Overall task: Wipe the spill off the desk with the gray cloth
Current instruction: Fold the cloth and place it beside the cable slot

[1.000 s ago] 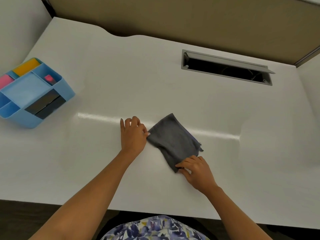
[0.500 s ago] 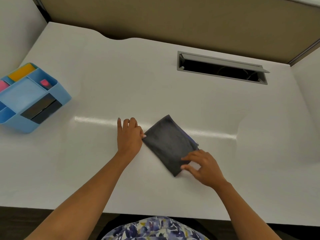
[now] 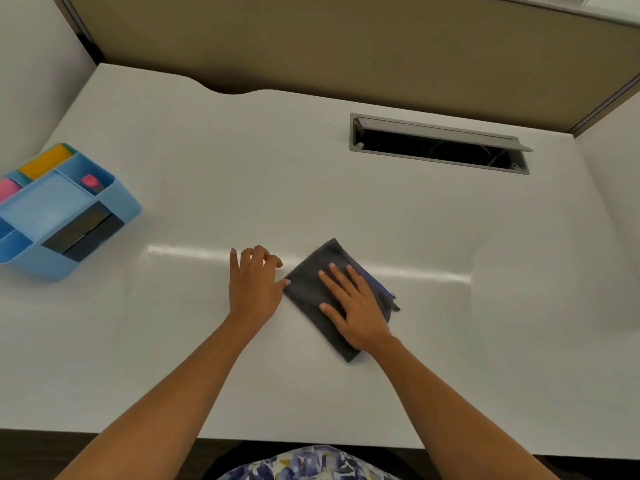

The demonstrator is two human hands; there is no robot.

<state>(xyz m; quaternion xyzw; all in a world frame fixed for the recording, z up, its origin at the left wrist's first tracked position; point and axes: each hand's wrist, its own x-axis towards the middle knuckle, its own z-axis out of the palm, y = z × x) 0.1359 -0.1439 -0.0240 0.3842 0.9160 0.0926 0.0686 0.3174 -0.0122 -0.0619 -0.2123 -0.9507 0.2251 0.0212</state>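
Note:
The folded gray cloth (image 3: 311,282) lies flat on the white desk (image 3: 242,174), a little right of centre. My right hand (image 3: 353,306) rests palm-down on top of it with fingers spread, covering its right half. My left hand (image 3: 254,285) lies on the desk just left of the cloth, its thumb touching the cloth's left corner and its fingers loosely curled. No spill is visible on the desk; only a bright streak of reflected light runs across it.
A blue desk organizer (image 3: 59,213) with coloured items stands at the left edge. An open grey cable slot (image 3: 440,143) is set into the desk at the back right. A tan partition (image 3: 346,43) closes the back.
My right hand has moved from the cloth's near corner up onto its top and flattened there. The left hand has stayed at the left corner.

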